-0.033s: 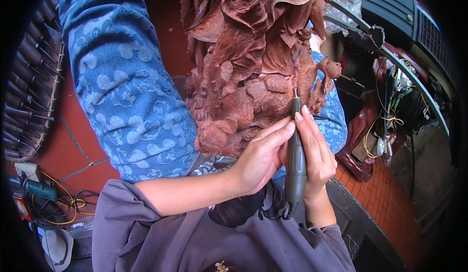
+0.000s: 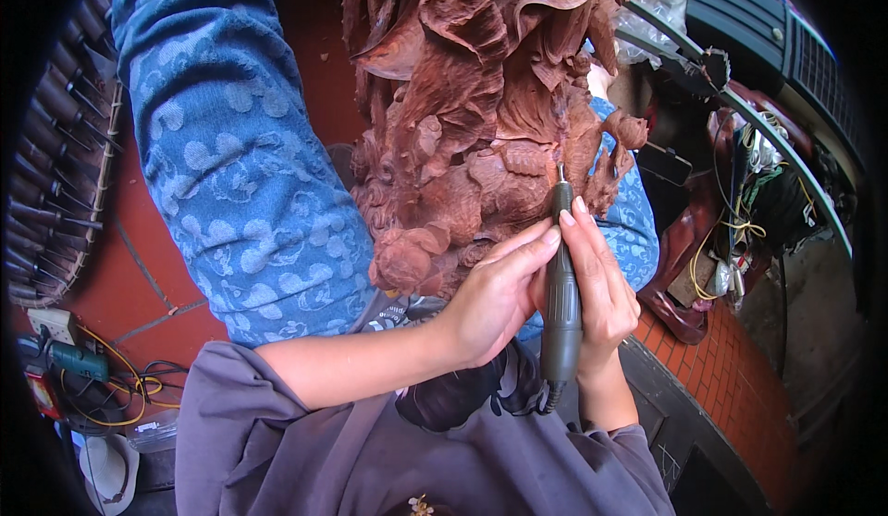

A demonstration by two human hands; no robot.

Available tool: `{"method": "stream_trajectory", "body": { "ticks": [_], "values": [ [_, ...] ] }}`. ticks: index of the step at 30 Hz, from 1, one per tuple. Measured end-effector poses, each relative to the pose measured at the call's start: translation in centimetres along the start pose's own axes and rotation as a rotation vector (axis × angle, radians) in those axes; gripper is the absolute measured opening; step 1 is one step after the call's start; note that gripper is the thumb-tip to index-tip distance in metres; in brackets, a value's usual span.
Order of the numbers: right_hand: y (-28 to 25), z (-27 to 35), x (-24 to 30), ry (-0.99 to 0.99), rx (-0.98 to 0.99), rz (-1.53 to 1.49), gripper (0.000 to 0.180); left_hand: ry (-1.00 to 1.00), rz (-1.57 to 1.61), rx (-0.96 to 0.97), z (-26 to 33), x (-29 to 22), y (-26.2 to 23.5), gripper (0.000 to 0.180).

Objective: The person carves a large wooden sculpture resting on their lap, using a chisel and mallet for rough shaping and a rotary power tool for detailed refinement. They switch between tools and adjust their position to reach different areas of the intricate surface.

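A tall reddish-brown wood carving [image 2: 481, 118] with deep folds and leaf shapes stands between my knees, which are in blue patterned trousers [image 2: 231, 165]. My right hand [image 2: 606, 299] grips a slim grey-green rotary tool [image 2: 561, 294] upright like a pen. Its fine metal tip [image 2: 560, 173] touches the carving's lower right side. My left hand [image 2: 495, 294] reaches in from the lower left. Its fingers lie together against the tool's upper shaft, and the hand sits just below the carving's base. A cord leaves the tool's lower end toward my grey-clad lap.
A rack of several chisels [image 2: 55, 146] lies at the left on the red tile floor [image 2: 139, 285]. A green power tool [image 2: 79, 361] and yellow cables sit at lower left. Dark carved wood, tangled cords [image 2: 731, 229] and a black grilled unit [image 2: 786, 44] crowd the right.
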State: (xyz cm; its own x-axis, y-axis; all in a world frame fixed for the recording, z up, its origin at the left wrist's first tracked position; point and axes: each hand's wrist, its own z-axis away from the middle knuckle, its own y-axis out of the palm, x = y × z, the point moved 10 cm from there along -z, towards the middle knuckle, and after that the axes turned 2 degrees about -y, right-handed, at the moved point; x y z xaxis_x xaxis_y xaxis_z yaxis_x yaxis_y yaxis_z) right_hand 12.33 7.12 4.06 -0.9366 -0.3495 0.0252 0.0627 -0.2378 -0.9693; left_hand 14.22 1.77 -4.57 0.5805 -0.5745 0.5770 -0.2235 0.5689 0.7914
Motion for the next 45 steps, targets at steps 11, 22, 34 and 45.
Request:
{"method": "stream_trajectory", "body": {
  "ticks": [11,22,34,45],
  "values": [
    [0.1,0.1,-0.2,-0.006,-0.005,-0.023,0.036,0.005,-0.013,-0.001,-0.1,0.1,-0.2,0.043],
    [0.4,-0.5,-0.6,-0.013,-0.017,-0.009,0.037,0.028,0.007,-0.011,-0.8,-0.9,0.2,0.044],
    [-0.8,1.4,0.0,0.039,0.010,-0.048,0.034,-0.031,0.043,-0.036,1.0,1.5,0.2,0.039],
    [0.3,0.2,-0.8,0.006,-0.082,-0.033,0.034,0.050,-0.043,0.020,-0.6,-0.6,0.1,0.039]
  ]
}}
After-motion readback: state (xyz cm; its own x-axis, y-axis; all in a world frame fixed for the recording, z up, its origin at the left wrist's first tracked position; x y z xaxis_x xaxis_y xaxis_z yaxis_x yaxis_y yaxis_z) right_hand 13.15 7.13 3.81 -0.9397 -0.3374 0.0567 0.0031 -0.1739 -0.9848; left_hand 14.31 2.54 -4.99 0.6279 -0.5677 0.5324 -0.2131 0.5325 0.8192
